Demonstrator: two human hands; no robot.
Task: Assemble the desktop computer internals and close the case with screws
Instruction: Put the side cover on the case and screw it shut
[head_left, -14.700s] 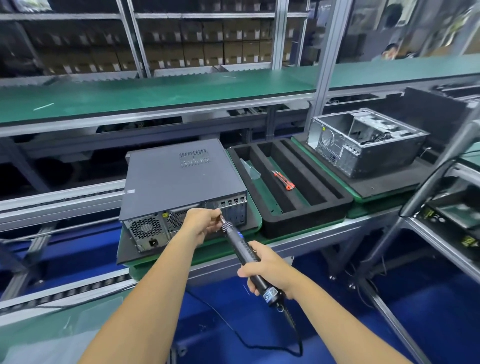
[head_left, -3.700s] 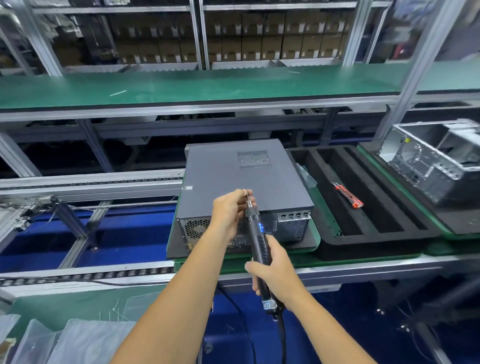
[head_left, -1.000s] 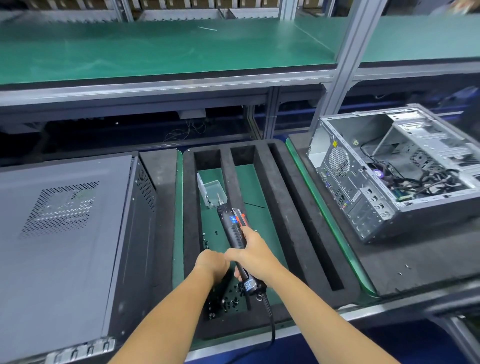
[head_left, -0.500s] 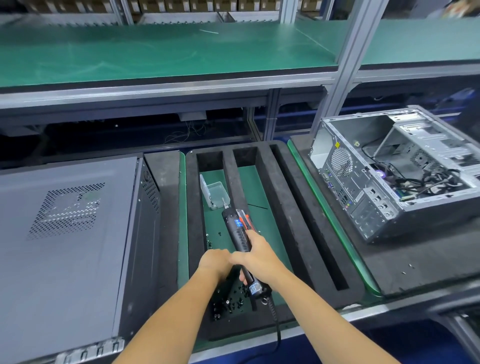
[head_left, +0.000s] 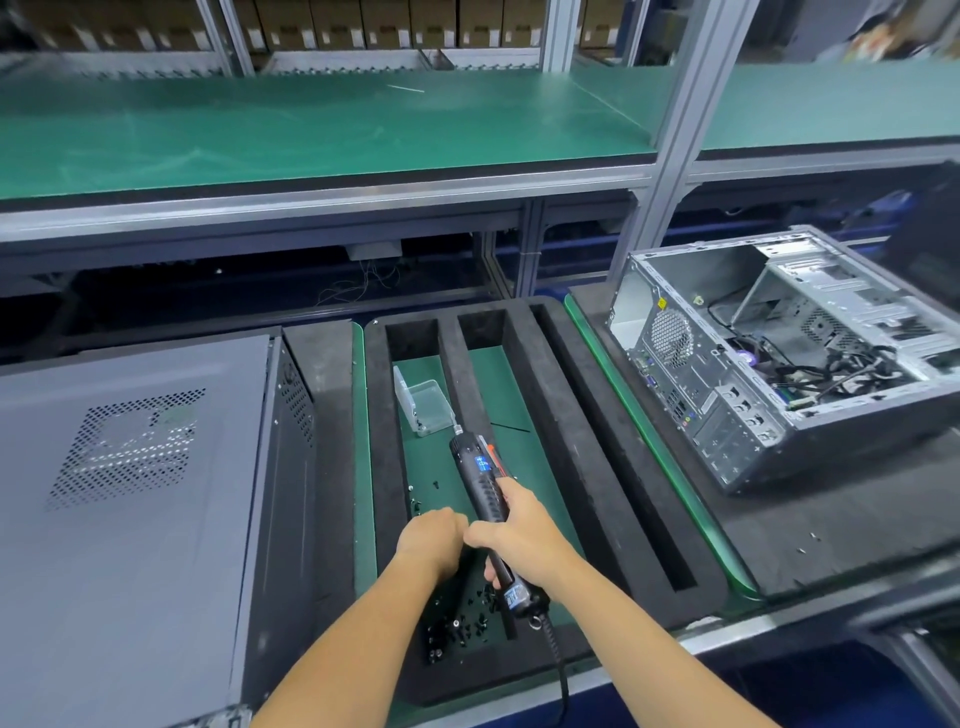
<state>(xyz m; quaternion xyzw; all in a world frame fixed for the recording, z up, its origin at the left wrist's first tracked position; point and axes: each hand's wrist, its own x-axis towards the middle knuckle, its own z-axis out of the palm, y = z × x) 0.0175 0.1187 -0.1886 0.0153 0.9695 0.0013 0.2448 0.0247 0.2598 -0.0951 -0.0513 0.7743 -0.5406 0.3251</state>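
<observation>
Overhead, my right hand (head_left: 524, 540) gripped the electric screwdriver (head_left: 485, 499), bit pointing away toward the clear box (head_left: 423, 405). My left hand (head_left: 431, 540) curled over loose screws (head_left: 462, 618) in the foam tray (head_left: 582, 441); I couldn't tell its hold.

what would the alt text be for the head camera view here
A person's right hand grips an electric screwdriver over a black foam tray, while the left hand reaches down, fingers curled, over loose screws in it. A closed grey computer case lies to the left, an open one to the right.
</observation>
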